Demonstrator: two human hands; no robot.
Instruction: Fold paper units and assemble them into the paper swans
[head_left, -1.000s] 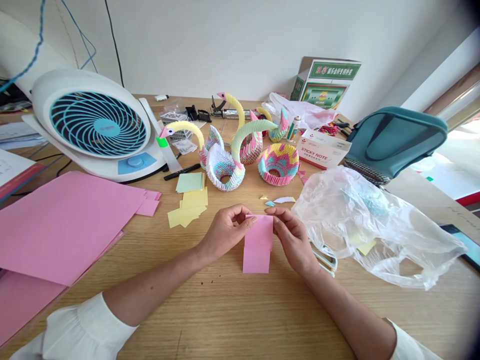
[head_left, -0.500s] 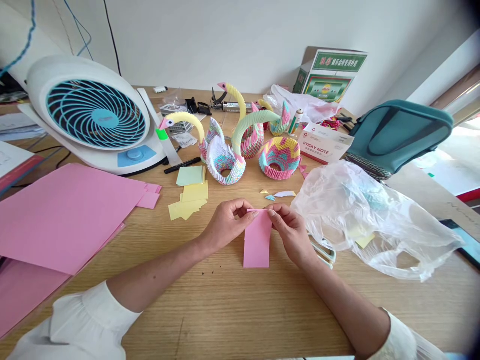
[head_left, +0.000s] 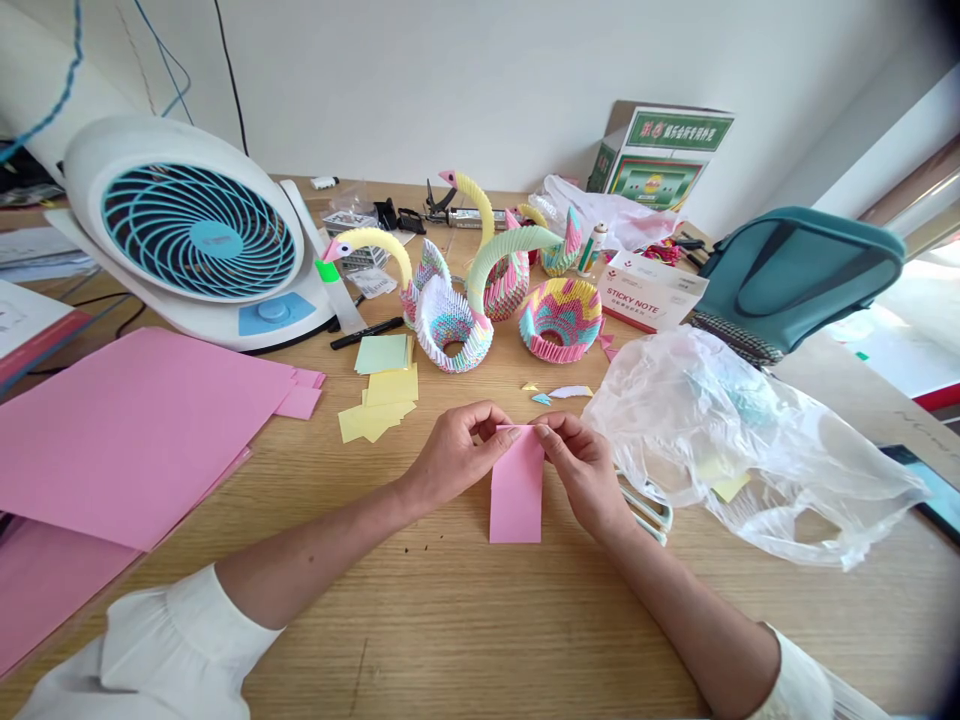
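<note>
A strip of pink paper (head_left: 516, 495) hangs upright between my hands, its lower end close to the table top. My left hand (head_left: 459, 450) pinches its upper left corner between thumb and fingers. On the other side, my right hand (head_left: 581, 462) grips the upper right corner in the same way, thumb toward me. The fingertips behind the paper are partly hidden. Beyond my hands lie small folded paper pieces (head_left: 541, 399) and a white curved paper piece (head_left: 571, 392). Scissors-like pale handles (head_left: 646, 505) show partly beside my right wrist.
Large pink sheets (head_left: 142, 430) and a white fan (head_left: 195, 235) occupy the left. Yellow paper slips (head_left: 375, 418), folded-paper swans (head_left: 454, 325) and a paper bowl (head_left: 561, 320) stand ahead. A clear plastic bag (head_left: 697, 430), sticky-note box (head_left: 652, 290) and teal bag (head_left: 806, 275) are at right.
The view has shifted slightly, so everything sits a little lower. Both hands keep their pinch on the pink paper's top edge, with hardly any movement.
</note>
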